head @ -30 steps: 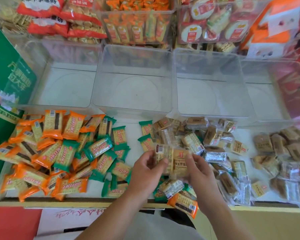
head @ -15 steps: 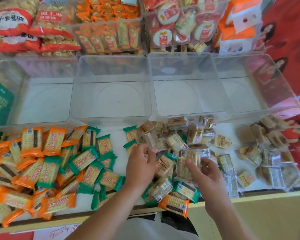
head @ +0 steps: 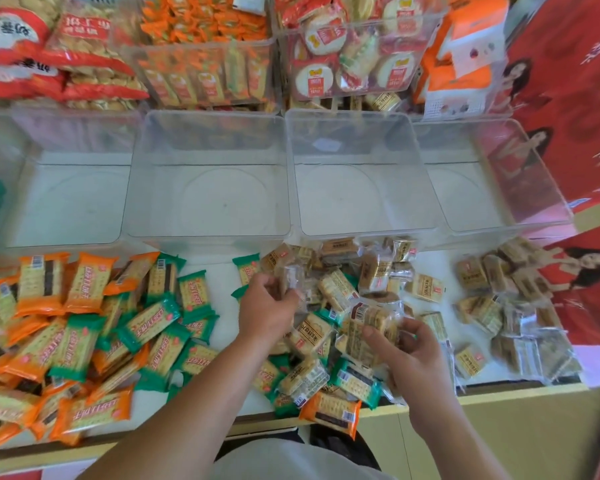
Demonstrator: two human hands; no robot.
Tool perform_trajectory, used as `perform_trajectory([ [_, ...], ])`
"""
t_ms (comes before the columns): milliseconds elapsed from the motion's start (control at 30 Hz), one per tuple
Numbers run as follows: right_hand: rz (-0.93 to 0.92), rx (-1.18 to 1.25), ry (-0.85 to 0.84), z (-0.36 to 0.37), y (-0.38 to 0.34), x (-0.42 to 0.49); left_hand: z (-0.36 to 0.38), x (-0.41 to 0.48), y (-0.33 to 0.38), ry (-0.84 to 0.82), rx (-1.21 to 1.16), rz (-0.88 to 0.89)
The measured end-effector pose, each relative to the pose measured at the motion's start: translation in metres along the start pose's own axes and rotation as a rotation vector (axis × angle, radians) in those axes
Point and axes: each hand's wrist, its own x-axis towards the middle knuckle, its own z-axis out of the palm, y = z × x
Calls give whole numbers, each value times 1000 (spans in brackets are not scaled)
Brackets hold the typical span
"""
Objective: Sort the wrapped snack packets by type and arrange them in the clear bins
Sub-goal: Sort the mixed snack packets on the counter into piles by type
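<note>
Nearly upright, barcode up: cracker stack (head: 378, 317) in right fingers (head: 378, 342) (left fingers (head: 273, 285) pinch packet (head: 293, 277)).

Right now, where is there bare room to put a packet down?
The four clear bins are bare inside. On the table, one white strip lies between the orange-green pile and the middle pile, another between the middle pile and the right pile. The piles themselves are crowded.

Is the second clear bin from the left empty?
Empty. The bin shows only its bare floor; the packets lie on the counter in front.
</note>
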Motion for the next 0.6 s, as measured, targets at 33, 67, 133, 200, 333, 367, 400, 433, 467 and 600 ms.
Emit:
perform_trajectory([
  [33,-7,-14,6,-1,-3,0,-7,-11,4,7,-55,19],
  [67,-14,-24,5,-1,-6,2,-15,-24,10,-2,-113,45],
  [133,-31,-42,-4,-2,-7,5,-23,-54,22,-104,-220,78],
  [200,-49,-63,-12,-1,-9,6,-20,-78,29,-245,-304,75],
  [333,-50,-35,0,-8,-10,2,2,-100,37,-330,-318,63],
  [367,-50,-24,5,-14,-9,2,8,-103,39,-345,-293,68],
  [400,-36,-14,19,-21,-7,3,15,-107,43,-371,-268,78],
  [433,-18,-6,27,-30,-6,4,22,-112,47,-399,-247,84],
  [467,4,-4,35,-41,-3,6,32,-117,50,-418,-233,88],
  [600,64,-4,66,-96,16,22,84,-133,64,-412,-165,92],
])
